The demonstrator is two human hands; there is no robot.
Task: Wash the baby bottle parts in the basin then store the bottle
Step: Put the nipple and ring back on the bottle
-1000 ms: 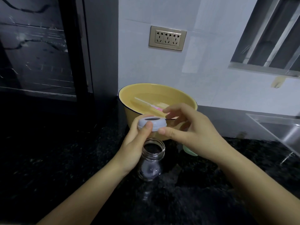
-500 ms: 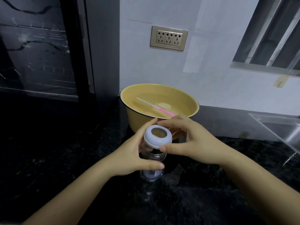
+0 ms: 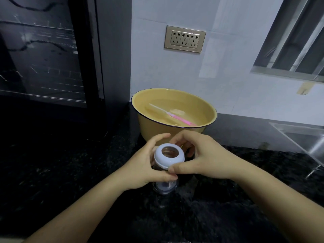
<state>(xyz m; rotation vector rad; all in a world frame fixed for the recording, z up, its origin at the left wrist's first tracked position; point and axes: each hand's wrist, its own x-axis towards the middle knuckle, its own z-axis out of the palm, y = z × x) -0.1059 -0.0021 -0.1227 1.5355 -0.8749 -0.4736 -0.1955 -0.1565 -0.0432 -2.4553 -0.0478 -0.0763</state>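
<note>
Screwing the ring onto the bottle, just on the near side of the basin

Left hand [image 3: 140, 165] is wrapping the clear bottle [image 3: 164, 187], fingers curled round the body and thumb lying across the front, probably so it isn't spinning on the counter [image 3: 70, 172]. Right hand [image 3: 201, 160] is pinching the white ring [image 3: 169, 156] between thumb and curled fingers, right on the bottle's neck, which looks like a twisting grip to me. The bottle is standing upright on the counter, close in front of the yellow basin [image 3: 154, 130]; can't tell if they're touching. The pink brush [image 3: 175, 116] is lying in the basin's water, so I'm guessing the washing is done and this is reassembly before storing.
</note>
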